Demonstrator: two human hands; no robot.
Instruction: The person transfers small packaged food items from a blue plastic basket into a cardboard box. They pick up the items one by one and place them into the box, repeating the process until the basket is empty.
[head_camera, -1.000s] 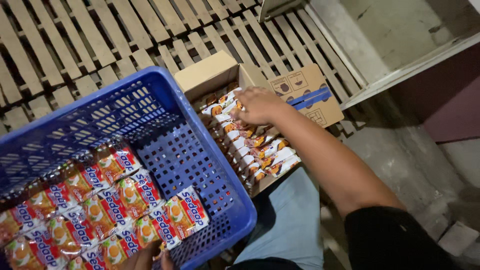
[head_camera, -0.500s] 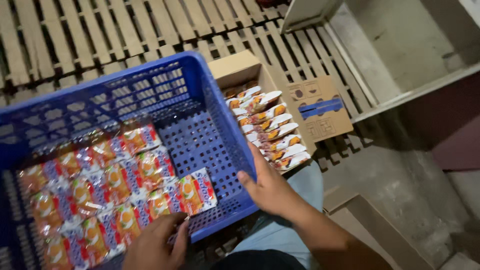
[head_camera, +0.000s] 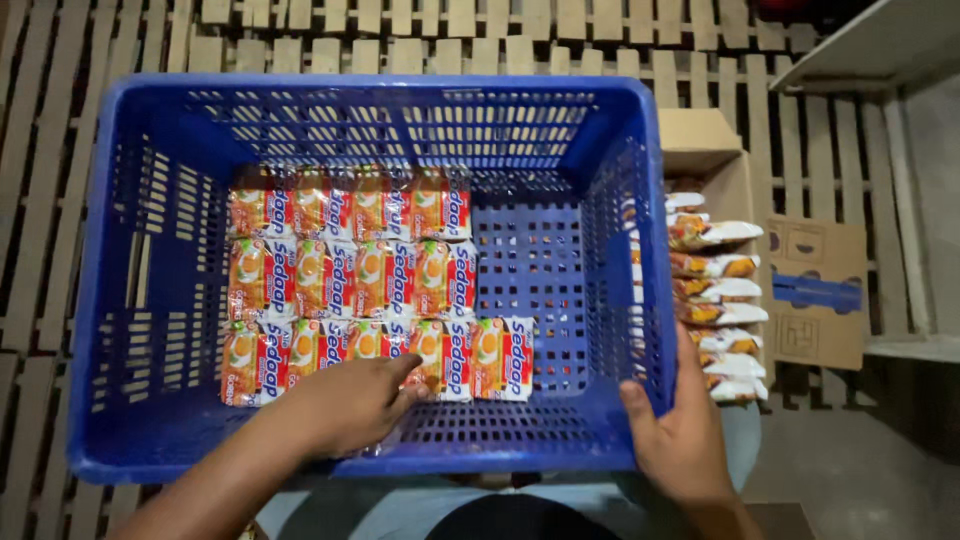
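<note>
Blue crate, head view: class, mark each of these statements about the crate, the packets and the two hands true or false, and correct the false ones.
1. The blue crate holds noodle packets laid flat in three rows. True.
2. The left hand rests on the crate's far wall. False: it lies inside the crate on the nearest row of packets.
3. The right hand grips the crate's near right corner. True.
4. The cardboard box to the right of the crate is shut. False: its flaps are open and packets stand on edge in it.
5. The packets cover the whole crate floor. False: the right part is bare.
</note>
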